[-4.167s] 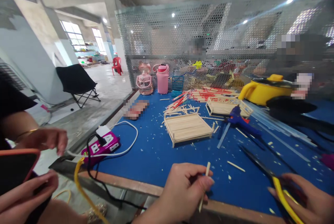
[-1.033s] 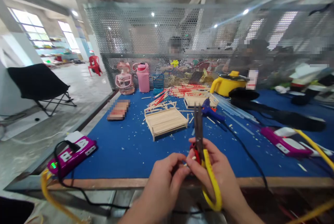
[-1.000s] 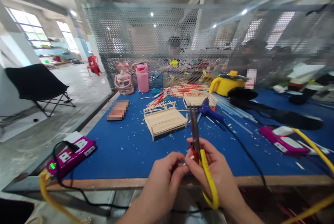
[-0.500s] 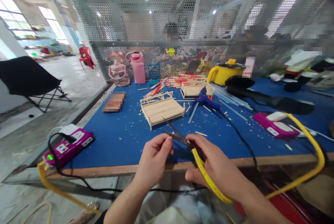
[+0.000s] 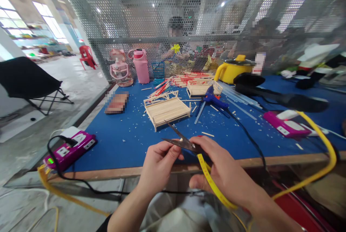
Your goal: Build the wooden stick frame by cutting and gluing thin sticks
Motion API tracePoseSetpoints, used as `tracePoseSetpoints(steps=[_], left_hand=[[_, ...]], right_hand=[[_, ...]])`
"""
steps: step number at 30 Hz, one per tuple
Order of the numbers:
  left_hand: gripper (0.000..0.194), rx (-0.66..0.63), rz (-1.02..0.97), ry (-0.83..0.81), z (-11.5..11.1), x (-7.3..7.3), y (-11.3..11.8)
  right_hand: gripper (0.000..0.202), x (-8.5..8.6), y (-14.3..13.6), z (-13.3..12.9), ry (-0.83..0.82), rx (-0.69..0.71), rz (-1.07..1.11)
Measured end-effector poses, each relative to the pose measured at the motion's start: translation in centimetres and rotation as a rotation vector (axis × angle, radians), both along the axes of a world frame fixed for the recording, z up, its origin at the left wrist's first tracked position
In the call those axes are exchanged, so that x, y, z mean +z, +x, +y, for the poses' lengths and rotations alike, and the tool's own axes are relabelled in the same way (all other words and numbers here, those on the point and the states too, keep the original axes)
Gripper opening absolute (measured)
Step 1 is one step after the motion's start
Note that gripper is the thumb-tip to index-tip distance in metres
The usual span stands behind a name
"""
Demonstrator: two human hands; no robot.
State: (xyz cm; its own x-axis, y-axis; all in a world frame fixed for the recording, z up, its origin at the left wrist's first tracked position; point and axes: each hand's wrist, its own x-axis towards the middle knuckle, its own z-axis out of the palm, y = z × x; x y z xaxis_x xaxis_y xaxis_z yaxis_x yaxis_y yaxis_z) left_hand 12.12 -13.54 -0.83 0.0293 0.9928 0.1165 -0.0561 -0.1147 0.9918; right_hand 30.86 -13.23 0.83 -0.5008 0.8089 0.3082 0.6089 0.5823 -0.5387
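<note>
My right hand (image 5: pixel 216 163) grips a pair of scissors (image 5: pixel 186 143), blades apart and pointing left. A yellow strip with small marks (image 5: pixel 207 174) runs down from the scissors' pivot past my right palm; whether it is part of the handle I cannot tell. My left hand (image 5: pixel 160 161) is closed in a pinch by the blades, with the tiny pale end of a wooden stick (image 5: pixel 181 139) showing between them. Just beyond lies a small bed-like frame of wooden sticks (image 5: pixel 167 111). Behind it to the right stands a second stick frame (image 5: pixel 201 90).
A blue glue gun (image 5: pixel 212 99) rests beside clear glue sticks (image 5: pixel 238 98). Red-tipped sticks (image 5: pixel 186 79) lie in a pile behind. Purple power strips (image 5: pixel 71 149) sit at both sides, with cables hanging over the table edge. Bottles, a yellow pot (image 5: pixel 232 71) and a mesh screen (image 5: pixel 129 12) stand at the back.
The scissor blades have opened a little wider and sit slightly further left over my left fingertips. The view has shifted slightly; things on the table lie as before.
</note>
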Motion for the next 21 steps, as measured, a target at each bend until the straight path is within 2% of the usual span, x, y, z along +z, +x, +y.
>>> tracePoseSetpoints(steps=[5,12,17,21], left_hand=[[0.030,-0.012,0.017,0.031,-0.07,-0.38,-0.05],[0.025,0.078,0.131,0.072,-0.62,-0.74,0.03],[0.026,0.104,0.229,0.132,-0.75,-0.67,0.17],[0.021,0.116,0.235,0.121,-0.83,-0.69,0.48]], right_hand=[[0.067,0.15,-0.12,-0.08,0.004,0.001,-0.025],[0.066,0.61,-0.17,-0.06,0.021,-0.019,-0.067],[0.066,0.58,-0.17,-0.08,-0.056,-0.022,-0.052],[0.063,0.17,-0.22,-0.02,-0.099,-0.046,-0.050]])
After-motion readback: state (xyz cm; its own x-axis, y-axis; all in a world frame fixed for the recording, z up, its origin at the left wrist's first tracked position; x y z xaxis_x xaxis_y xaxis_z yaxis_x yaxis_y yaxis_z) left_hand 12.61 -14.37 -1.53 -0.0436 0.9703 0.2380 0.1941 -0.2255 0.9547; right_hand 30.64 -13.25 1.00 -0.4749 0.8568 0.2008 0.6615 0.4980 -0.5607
